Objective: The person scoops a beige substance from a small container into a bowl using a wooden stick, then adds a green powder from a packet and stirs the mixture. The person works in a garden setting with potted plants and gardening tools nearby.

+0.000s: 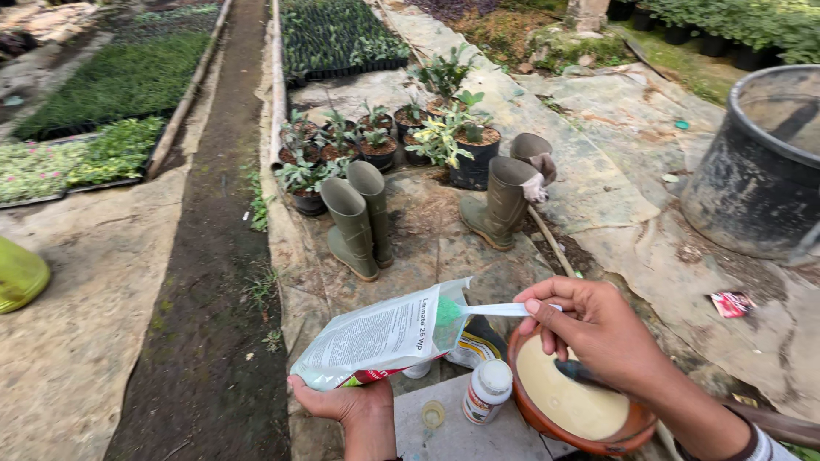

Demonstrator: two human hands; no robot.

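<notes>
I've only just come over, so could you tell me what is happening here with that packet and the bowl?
A person is standing in a plant nursery, holding an opened white packet from below in the left hand. The right hand holds a white spoon with its tip inside the packet's torn mouth, where green powder shows. Under the right hand sits a brown bowl of creamy pale liquid. A small white bottle stands beside it on a grey slab. Green rubber boots and potted plants stand beyond.

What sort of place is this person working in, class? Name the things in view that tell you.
Most likely an outdoor plant nursery. Long beds of seedling trays run beside a bare soil path, small potted plants stand grouped on ground sheeting, and pairs of green rubber boots stand beside them.
</notes>
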